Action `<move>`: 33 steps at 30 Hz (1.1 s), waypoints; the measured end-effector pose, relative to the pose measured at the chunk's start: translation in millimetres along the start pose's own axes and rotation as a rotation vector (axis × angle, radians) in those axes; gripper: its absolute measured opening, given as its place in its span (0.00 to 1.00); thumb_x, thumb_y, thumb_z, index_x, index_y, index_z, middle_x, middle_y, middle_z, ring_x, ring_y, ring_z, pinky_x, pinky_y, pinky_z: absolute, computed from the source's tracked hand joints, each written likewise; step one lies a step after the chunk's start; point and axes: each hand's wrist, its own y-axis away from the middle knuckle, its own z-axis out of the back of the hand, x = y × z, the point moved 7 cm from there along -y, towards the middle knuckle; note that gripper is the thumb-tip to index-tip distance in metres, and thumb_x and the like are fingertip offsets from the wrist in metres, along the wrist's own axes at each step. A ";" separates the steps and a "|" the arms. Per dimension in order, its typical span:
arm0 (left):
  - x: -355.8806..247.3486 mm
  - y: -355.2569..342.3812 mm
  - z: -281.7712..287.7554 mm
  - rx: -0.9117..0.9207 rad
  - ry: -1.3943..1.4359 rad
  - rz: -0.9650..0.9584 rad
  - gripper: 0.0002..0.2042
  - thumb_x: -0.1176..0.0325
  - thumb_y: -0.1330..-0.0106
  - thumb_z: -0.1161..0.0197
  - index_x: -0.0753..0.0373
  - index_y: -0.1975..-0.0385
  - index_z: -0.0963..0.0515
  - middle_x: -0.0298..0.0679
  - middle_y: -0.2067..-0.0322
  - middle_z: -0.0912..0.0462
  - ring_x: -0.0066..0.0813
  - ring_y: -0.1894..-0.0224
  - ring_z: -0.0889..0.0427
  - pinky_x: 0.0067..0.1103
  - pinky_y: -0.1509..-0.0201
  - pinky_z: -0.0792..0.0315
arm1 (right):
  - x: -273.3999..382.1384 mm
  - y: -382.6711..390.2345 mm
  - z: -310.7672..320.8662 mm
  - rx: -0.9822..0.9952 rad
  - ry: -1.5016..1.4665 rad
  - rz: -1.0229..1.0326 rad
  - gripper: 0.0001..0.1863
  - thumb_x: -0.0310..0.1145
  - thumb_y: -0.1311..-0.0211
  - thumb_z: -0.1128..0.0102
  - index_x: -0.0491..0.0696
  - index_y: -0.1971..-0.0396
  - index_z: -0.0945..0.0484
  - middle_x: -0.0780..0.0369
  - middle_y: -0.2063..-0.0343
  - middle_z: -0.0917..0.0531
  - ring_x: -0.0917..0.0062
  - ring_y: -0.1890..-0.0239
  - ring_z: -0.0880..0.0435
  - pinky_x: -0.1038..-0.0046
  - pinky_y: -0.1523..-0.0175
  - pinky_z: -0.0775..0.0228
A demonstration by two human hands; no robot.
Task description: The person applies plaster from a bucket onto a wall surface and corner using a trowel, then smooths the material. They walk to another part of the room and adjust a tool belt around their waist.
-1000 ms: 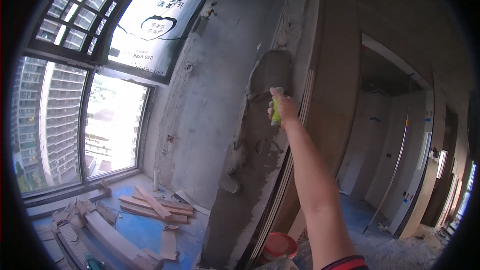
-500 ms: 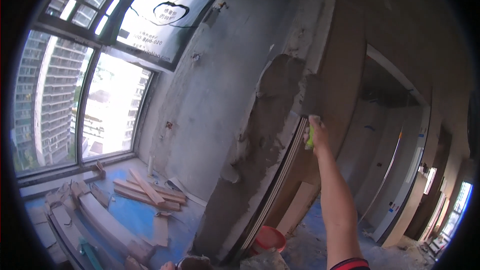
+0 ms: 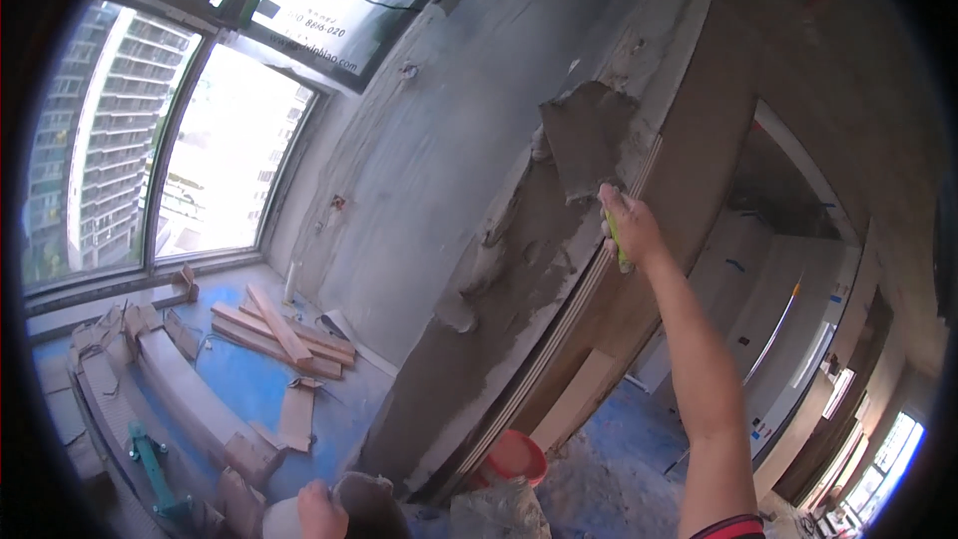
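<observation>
Gripping a green-handled trowel [image 3: 589, 145], one right hand [image 3: 629, 230] closes round its handle and presses the mortar-laden blade high on the plastered wall edge [image 3: 519, 269]. Left hand [image 3: 321, 511] sits low at one pale bucket [image 3: 284, 519], grip unclear. One red bucket [image 3: 514, 459] stands below; several planks [image 3: 279, 334] lie by the window [image 3: 180, 150].

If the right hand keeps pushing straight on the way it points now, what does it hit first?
The right hand grips a green-handled plastering trowel whose blade lies against the grey wet plaster on the wall column. Going straight on, it would likely meet that plastered surface at once, though depth is hard to judge.
</observation>
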 end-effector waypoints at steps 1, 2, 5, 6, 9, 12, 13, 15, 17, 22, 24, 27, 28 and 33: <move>2.9 -1.4 -0.2 -0.008 0.010 -0.037 0.10 0.76 0.47 0.39 0.67 0.79 0.36 0.54 0.76 0.30 0.58 0.67 0.30 0.42 0.63 0.37 | -0.3 -1.4 -5.8 0.025 -0.011 -0.015 0.27 0.60 0.37 0.47 0.48 0.75 0.32 0.68 0.85 0.32 0.85 0.88 0.34 0.78 0.82 0.40; 5.4 0.1 0.1 -0.025 0.009 -0.041 0.10 0.76 0.47 0.39 0.67 0.79 0.36 0.54 0.76 0.30 0.58 0.67 0.30 0.42 0.63 0.37 | -2.1 -2.4 -11.4 0.049 -0.022 -0.031 0.27 0.61 0.37 0.47 0.48 0.75 0.32 0.68 0.85 0.32 0.84 0.88 0.35 0.78 0.82 0.40; 4.7 1.6 3.4 -0.054 0.016 -0.054 0.09 0.77 0.47 0.39 0.67 0.79 0.35 0.54 0.75 0.29 0.58 0.66 0.30 0.42 0.63 0.37 | -12.0 -3.8 -25.1 0.079 0.013 -0.075 0.28 0.62 0.38 0.48 0.48 0.75 0.32 0.68 0.85 0.32 0.84 0.88 0.33 0.78 0.82 0.40; 3.6 2.2 4.4 -0.054 0.021 -0.055 0.09 0.77 0.47 0.40 0.68 0.78 0.35 0.54 0.75 0.29 0.58 0.66 0.30 0.42 0.62 0.37 | -22.1 -3.6 -30.0 0.110 0.038 -0.103 0.29 0.63 0.38 0.48 0.48 0.75 0.32 0.68 0.85 0.32 0.84 0.88 0.33 0.78 0.82 0.40; -4.3 3.3 9.2 -0.049 0.027 -0.042 0.08 0.77 0.47 0.40 0.68 0.78 0.35 0.54 0.74 0.29 0.57 0.65 0.30 0.42 0.62 0.37 | -56.2 1.0 -49.2 0.211 0.085 -0.152 0.29 0.64 0.38 0.49 0.49 0.75 0.32 0.68 0.85 0.32 0.84 0.88 0.33 0.78 0.83 0.40; -1.7 3.9 11.9 -0.055 0.014 -0.038 0.07 0.78 0.47 0.41 0.68 0.77 0.34 0.54 0.74 0.29 0.57 0.65 0.30 0.41 0.61 0.36 | -88.6 31.2 -76.6 0.329 0.088 -0.146 0.29 0.65 0.39 0.49 0.50 0.74 0.31 0.69 0.86 0.32 0.84 0.87 0.34 0.78 0.82 0.41; -0.3 3.3 11.6 -0.055 0.009 -0.042 0.07 0.78 0.47 0.41 0.68 0.77 0.34 0.54 0.74 0.29 0.57 0.65 0.30 0.41 0.61 0.36 | -100.4 40.7 -83.8 0.372 0.101 -0.147 0.29 0.65 0.39 0.49 0.50 0.74 0.31 0.69 0.86 0.32 0.85 0.87 0.34 0.78 0.82 0.41; 0.6 -0.6 10.5 -0.014 -0.010 -0.016 0.06 0.77 0.46 0.41 0.68 0.75 0.32 0.53 0.71 0.27 0.55 0.64 0.29 0.41 0.60 0.35 | -122.3 58.2 -92.5 0.405 0.128 -0.157 0.30 0.64 0.39 0.49 0.48 0.70 0.27 0.69 0.86 0.32 0.84 0.84 0.33 0.77 0.78 0.38; -0.6 -1.1 12.1 0.004 -0.016 -0.003 0.05 0.77 0.45 0.41 0.68 0.75 0.31 0.53 0.70 0.26 0.55 0.63 0.29 0.41 0.59 0.35 | -127.9 72.7 -101.0 0.428 0.233 -0.097 0.31 0.63 0.38 0.49 0.45 0.67 0.25 0.66 0.84 0.28 0.81 0.80 0.29 0.75 0.71 0.34; -3.5 0.5 12.9 0.016 0.002 -0.006 0.05 0.77 0.46 0.41 0.68 0.75 0.31 0.52 0.71 0.26 0.54 0.64 0.29 0.40 0.59 0.35 | -154.7 115.7 -127.8 0.522 0.391 0.002 0.33 0.62 0.37 0.50 0.40 0.63 0.23 0.56 0.71 0.19 0.71 0.65 0.23 0.68 0.55 0.31; -3.9 1.3 11.9 -0.005 0.007 -0.009 0.05 0.77 0.46 0.41 0.68 0.75 0.31 0.52 0.71 0.26 0.54 0.64 0.29 0.40 0.59 0.35 | -176.4 134.2 -134.3 0.547 0.363 -0.117 0.32 0.61 0.36 0.50 0.41 0.63 0.23 0.55 0.70 0.20 0.70 0.65 0.23 0.68 0.55 0.31; -2.2 0.7 12.0 -0.005 0.013 -0.004 0.06 0.78 0.47 0.41 0.68 0.75 0.33 0.53 0.71 0.27 0.56 0.63 0.29 0.41 0.59 0.35 | -184.6 158.8 -143.8 0.584 0.428 -0.150 0.32 0.61 0.36 0.51 0.41 0.62 0.24 0.52 0.69 0.19 0.65 0.64 0.21 0.67 0.54 0.31; -1.3 1.3 11.8 0.000 0.016 0.001 0.07 0.78 0.47 0.41 0.68 0.75 0.33 0.53 0.72 0.27 0.56 0.63 0.29 0.41 0.59 0.35 | -181.9 163.4 -147.4 0.599 0.469 -0.136 0.32 0.61 0.36 0.51 0.41 0.61 0.24 0.51 0.68 0.19 0.63 0.63 0.21 0.66 0.53 0.30; -3.9 2.9 16.7 -0.051 0.000 -0.025 0.06 0.77 0.46 0.41 0.68 0.75 0.32 0.52 0.72 0.26 0.55 0.64 0.29 0.41 0.59 0.35 | -150.3 156.2 -134.0 0.391 1.024 0.036 0.32 0.62 0.36 0.55 0.43 0.62 0.28 0.46 0.70 0.18 0.50 0.64 0.18 0.55 0.58 0.26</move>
